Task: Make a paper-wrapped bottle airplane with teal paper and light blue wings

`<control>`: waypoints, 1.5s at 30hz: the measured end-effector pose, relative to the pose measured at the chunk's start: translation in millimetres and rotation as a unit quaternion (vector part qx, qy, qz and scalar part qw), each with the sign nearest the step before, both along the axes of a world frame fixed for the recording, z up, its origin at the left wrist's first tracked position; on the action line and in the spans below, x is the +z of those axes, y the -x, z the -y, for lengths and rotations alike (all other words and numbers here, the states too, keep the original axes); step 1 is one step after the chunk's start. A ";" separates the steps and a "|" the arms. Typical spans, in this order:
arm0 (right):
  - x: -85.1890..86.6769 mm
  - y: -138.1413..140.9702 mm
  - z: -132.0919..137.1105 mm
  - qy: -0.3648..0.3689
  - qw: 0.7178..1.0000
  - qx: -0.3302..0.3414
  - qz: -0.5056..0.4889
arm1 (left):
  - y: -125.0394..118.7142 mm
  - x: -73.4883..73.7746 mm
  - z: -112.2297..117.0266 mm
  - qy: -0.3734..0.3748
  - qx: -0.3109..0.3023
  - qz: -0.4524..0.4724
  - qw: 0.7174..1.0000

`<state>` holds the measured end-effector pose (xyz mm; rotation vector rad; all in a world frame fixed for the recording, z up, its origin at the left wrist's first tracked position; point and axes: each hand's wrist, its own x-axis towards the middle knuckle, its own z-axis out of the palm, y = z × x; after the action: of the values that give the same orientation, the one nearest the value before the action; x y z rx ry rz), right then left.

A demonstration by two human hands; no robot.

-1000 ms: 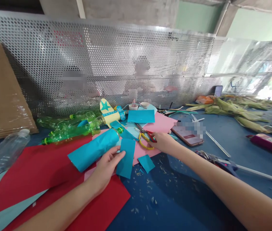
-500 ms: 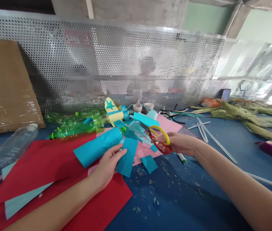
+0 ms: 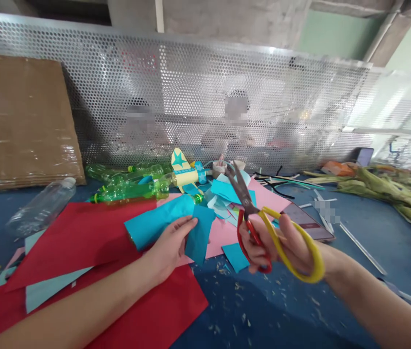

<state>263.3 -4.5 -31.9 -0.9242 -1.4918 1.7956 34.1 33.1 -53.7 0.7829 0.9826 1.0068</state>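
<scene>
Head view: a blue-wrapped bottle (image 3: 160,219) lies just beyond the left hand (image 3: 169,245), its fingers pinching a blue paper rectangle (image 3: 201,230); rightward, the right hand (image 3: 298,247) curls around scissors (image 3: 248,207). Cutting seems in hand, calling for blades brought leftward to the paper.

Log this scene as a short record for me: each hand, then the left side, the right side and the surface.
Left hand: pinching a blue paper piece near the blue-wrapped bottle
Right hand: holding scissors, blades parted
Left side: red sheets, clear bottle lying down, green bottles, cardboard
Right side: phone lying flat; leafy husks farther back
Surface: blue tabletop, scattered with tiny scraps
</scene>
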 end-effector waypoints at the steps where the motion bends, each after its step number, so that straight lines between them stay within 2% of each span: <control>1: 2.7 1.6 4.9 0.008 1.000 0.018 0.003 | 1.6 1.8 -1.1 -0.013 -0.015 0.005 1.000; 4: 11.5 5.4 17.6 0.038 0.997 0.057 0.018 | 7.7 8.1 -4.6 -0.062 -0.059 0.022 0.996; 7: 15.1 7.0 23.4 0.049 0.996 0.076 0.015 | 14.1 14.4 -8.5 -0.112 -0.071 0.028 0.991; 13: 3.9 -0.1 22.9 0.017 0.994 0.106 0.004 | 22.0 22.4 -15.3 -0.155 -0.046 -0.005 0.987; 16: 0.5 -3.1 23.5 -0.010 0.992 0.121 0.024 | 22.4 26.4 -16.0 -0.156 -0.049 0.001 0.987; 20: 2.4 -1.8 25.0 0.014 0.993 0.115 0.031 | 22.2 29.8 -16.9 -0.158 -0.035 0.003 0.987; 29: 5.1 -1.6 23.9 0.023 0.992 0.105 0.060 | 24.7 26.0 -20.3 -0.149 -0.033 0.006 0.988; 39: 9.7 1.9 25.5 0.015 0.993 0.109 0.043 | 24.2 27.3 -20.0 -0.155 -0.034 -0.008 0.987; 45: 4.3 -1.3 23.6 0.019 0.994 0.106 0.034 | 24.9 25.7 -21.2 -0.152 -0.041 -0.004 0.988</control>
<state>264.6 -28.1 -27.6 -0.8804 -1.6565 1.9667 9.2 54.3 -27.9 1.0723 0.8063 1.0954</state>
